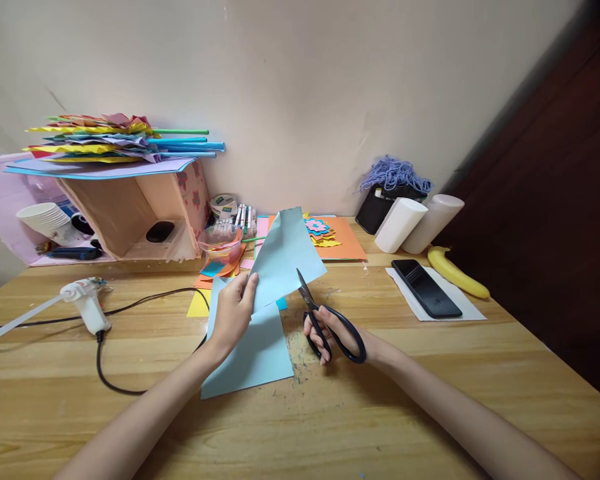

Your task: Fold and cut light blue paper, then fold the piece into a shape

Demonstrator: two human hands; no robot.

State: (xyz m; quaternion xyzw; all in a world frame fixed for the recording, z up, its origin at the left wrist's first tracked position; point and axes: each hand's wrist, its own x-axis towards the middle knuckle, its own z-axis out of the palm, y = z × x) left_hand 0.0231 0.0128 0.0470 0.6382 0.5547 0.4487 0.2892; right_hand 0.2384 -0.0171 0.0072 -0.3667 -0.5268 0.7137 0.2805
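My left hand (235,310) grips a sheet of light blue paper (287,257) by its lower left edge and holds it raised and tilted above the table. Black-handled scissors (347,333) are in my right hand (325,330), fingers through the loops. The scissors' blades point up and left at the lower edge of the raised sheet, one blade in front of it. Whether the other blade lies behind the paper is hidden. Below, another light blue sheet (250,357) lies flat on the wooden table (380,413), partly under my left hand.
A white glue gun (87,303) with a black cord is at left. Behind it stands a cardboard box (125,213) topped with folded coloured paper (100,140). Paper flowers (320,230) lie on orange sheets. To the right are white rolls (400,227), a phone (425,287) and a banana (457,272).
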